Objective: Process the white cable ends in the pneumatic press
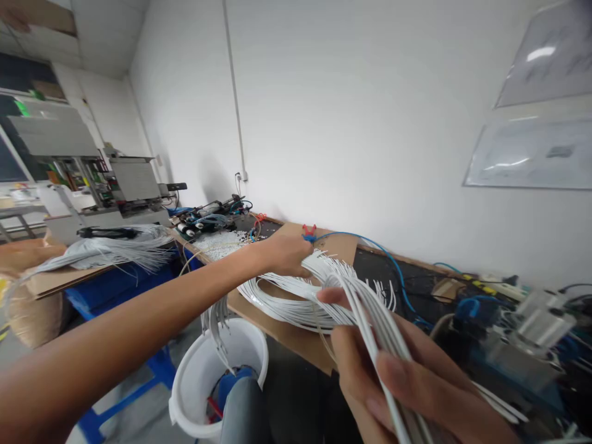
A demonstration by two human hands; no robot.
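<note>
In the foreground my right hand point(398, 370) is closed round a bundle of white wires point(370, 314), with the thumb lying across them. My left hand point(289, 251) reaches out over the bench. Its curled fingers are closed at the edge of a large coil of white wires point(282, 302), on the near side of a red forked piece point(309, 230) with blue below it. The left fingertips are partly hidden. The coil lies on a sheet of cardboard point(272, 320), and many cut ends fan out to the right.
A white bucket point(187, 385) stands below the bench edge, with wire ends hanging over it. On the left, more white wires point(124, 250) lie on a blue stool point(99, 296). A blue hose point(393, 262) crosses the bench towards metal fixtures point(531, 333) at right.
</note>
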